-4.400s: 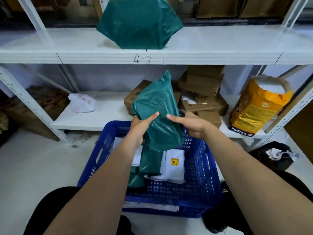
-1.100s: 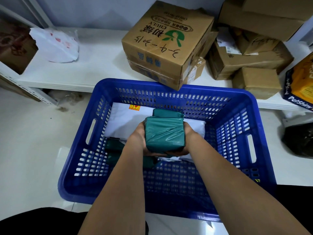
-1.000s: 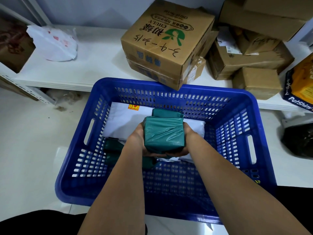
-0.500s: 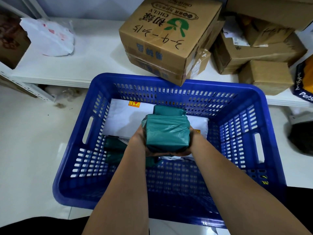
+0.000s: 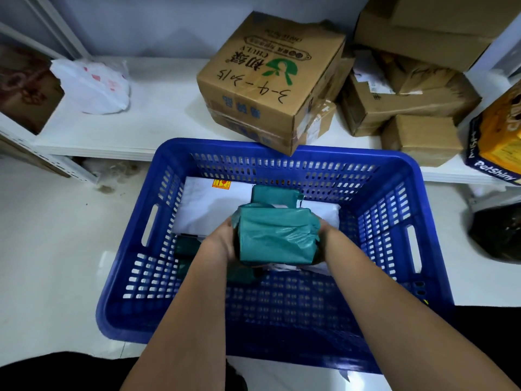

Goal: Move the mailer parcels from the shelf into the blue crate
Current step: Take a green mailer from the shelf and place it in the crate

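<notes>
Evidently soft and light, the crinkled teal plastic mailer parcel (image 5: 277,235) is gripped at its sides by left hand (image 5: 222,240) and right hand (image 5: 324,238), inside the blue perforated plastic crate (image 5: 394,221), over white mailers (image 5: 208,210).

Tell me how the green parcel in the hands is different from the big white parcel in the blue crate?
The green parcel is teal and bulky; the white parcel is pale and lies flat. The left hand and right hand grip the green parcel from both sides, while no hand touches the white parcel on the floor of the blue crate. The white parcel shows an orange sticker; the green parcel shows none. Both look like soft plastic mailers.
</notes>
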